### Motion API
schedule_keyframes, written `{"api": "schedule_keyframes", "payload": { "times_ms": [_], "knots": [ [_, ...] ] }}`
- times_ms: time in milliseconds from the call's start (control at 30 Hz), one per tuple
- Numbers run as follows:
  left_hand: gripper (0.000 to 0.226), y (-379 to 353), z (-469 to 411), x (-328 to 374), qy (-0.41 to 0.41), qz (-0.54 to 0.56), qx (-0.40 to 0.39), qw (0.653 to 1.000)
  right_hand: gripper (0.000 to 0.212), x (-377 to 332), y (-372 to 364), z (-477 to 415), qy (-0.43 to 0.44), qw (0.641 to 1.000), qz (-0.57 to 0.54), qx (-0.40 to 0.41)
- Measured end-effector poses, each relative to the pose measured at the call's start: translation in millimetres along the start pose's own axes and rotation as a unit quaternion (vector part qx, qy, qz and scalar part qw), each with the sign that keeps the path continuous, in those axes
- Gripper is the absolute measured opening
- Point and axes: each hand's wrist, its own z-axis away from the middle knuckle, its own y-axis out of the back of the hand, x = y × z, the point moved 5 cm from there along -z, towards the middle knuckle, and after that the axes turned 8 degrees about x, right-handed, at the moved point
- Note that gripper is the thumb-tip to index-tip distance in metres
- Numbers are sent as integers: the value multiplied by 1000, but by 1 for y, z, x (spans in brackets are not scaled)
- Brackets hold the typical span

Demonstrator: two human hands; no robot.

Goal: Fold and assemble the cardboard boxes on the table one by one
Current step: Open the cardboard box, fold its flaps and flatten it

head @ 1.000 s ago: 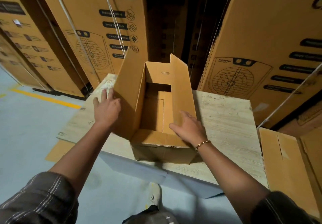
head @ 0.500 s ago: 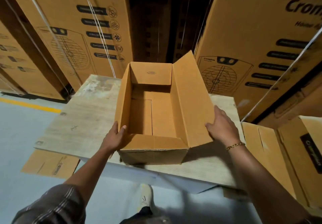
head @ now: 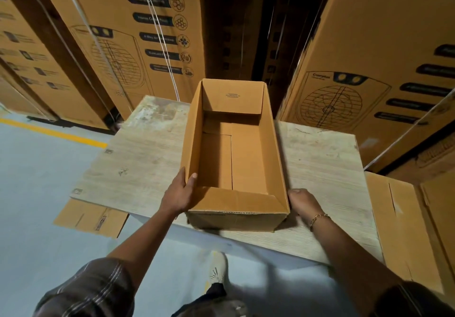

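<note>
1 open box (head: 246,159) on table (head: 147,159); L hand (head: 178,194) grip clamped on its wall; R hand (head: 304,204) grip: can't tell.

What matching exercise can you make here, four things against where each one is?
1 left hand
2 right hand
3 flat cardboard
4 yellow line

A on the floor, partly under the table
B painted on the floor, far left
C against the box's near right corner
D thumb hooked over the box's left wall

Pairs: 1-D, 2-C, 3-A, 4-B.
</note>
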Motion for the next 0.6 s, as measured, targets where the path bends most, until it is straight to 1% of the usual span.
{"api": "schedule_keyframes", "payload": {
  "times_ms": [67,133,167,233,267,300,333,367,400,433,467,500,533,567,600],
  "knots": [
    [83,0,0,0,1,8,1,1000,37,-13,5,-3,58,994,73,54],
    [81,1,0,0,0,15,3,1000,54,-30,7,0,141,975,141,102],
    [81,1,0,0,-1,17,4,1000,60,-41,8,4,190,956,185,125],
    [83,0,1,-1,3,18,3,1000,61,-63,7,9,300,902,265,165],
    [82,0,1,0,6,18,3,1000,56,-73,3,12,350,873,296,167],
    [81,0,1,0,9,18,3,1000,49,-81,-5,14,386,851,324,146],
    [80,1,0,0,12,18,2,1000,42,-87,-17,15,402,841,348,97],
    [80,1,1,1,17,18,1,1000,40,-89,-32,15,384,843,376,18],
    [80,2,1,2,19,17,0,1000,47,-89,-46,14,333,849,403,-72],
    [79,3,2,4,22,17,-1,1000,59,-87,-59,14,269,856,414,-155],
    [77,4,3,6,23,20,-3,1000,69,-87,-67,13,216,859,413,-210],
    [75,7,4,7,25,31,-6,999,77,-89,-71,11,186,862,409,-235],
    [75,10,4,9,26,47,-9,998,79,-92,-70,10,180,863,408,-236],
    [74,14,4,9,32,70,-13,997,77,-98,-64,8,193,865,409,-217],
    [73,18,4,9,45,97,-16,994,70,-107,-54,8,219,872,397,-183]
  ]
}}
